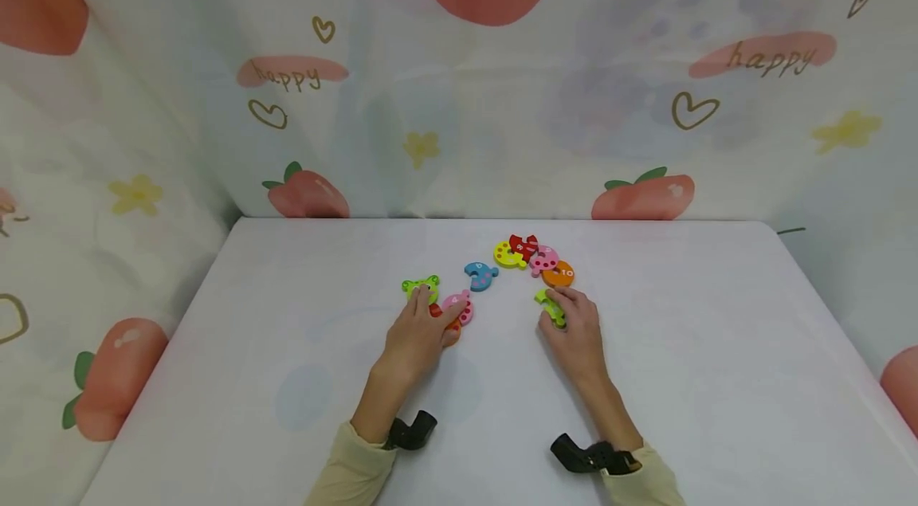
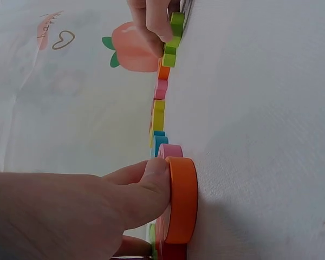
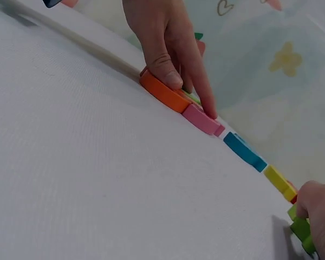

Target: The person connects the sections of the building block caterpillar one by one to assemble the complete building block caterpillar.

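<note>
My left hand [image 1: 412, 343] rests on a cluster of small wooden puzzle pieces: a green frog-face piece [image 1: 432, 283], a pink spotted piece [image 1: 468, 315], an orange piece [image 2: 184, 200] and a red one largely hidden. Its thumb presses on the orange piece, and a straight finger touches the pink piece [image 3: 203, 120]. My right hand [image 1: 577, 331] pinches a bright green piece [image 1: 551, 308] between thumb and fingers, just below an orange piece numbered 10 [image 1: 559, 275].
Between the hands, a blue piece [image 1: 480, 276] lies apart. Farther back, yellow [image 1: 504, 256], red [image 1: 522, 246] and pink [image 1: 545, 259] pieces form a curve with the orange one. The white table [image 1: 681, 291] meets a patterned cloth [image 1: 502, 131] at its back edge.
</note>
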`<action>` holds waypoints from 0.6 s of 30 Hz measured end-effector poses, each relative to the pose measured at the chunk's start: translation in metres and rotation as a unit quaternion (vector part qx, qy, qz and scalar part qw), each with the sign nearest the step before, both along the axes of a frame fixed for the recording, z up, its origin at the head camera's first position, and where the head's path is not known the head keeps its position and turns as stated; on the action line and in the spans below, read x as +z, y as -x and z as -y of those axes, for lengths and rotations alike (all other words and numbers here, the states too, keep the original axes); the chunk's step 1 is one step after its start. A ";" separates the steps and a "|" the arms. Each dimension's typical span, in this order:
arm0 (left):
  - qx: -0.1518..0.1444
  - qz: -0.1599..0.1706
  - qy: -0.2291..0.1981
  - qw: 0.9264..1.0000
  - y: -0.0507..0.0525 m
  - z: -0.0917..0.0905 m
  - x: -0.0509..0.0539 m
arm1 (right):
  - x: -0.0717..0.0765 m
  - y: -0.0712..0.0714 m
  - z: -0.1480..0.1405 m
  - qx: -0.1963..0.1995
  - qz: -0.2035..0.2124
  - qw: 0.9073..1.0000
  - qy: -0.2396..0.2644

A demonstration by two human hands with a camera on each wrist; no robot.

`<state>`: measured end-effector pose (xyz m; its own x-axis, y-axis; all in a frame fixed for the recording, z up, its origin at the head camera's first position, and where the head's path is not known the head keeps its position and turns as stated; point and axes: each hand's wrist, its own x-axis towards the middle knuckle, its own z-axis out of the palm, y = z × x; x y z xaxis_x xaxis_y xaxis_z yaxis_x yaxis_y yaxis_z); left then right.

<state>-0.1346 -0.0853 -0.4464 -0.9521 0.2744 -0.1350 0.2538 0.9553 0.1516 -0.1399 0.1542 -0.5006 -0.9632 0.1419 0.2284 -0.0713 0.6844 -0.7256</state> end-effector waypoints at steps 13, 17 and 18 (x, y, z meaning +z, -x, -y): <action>-0.009 0.001 0.035 0.999 0.000 -0.006 0.000 | 0.001 -0.003 0.000 0.024 -0.010 1.000 -0.009; -0.006 0.006 0.035 0.999 0.000 -0.006 0.001 | 0.002 -0.002 0.000 0.032 -0.014 0.999 -0.010; -0.005 0.007 0.033 0.999 0.000 -0.006 0.002 | 0.002 -0.002 -0.001 0.034 -0.015 0.999 -0.010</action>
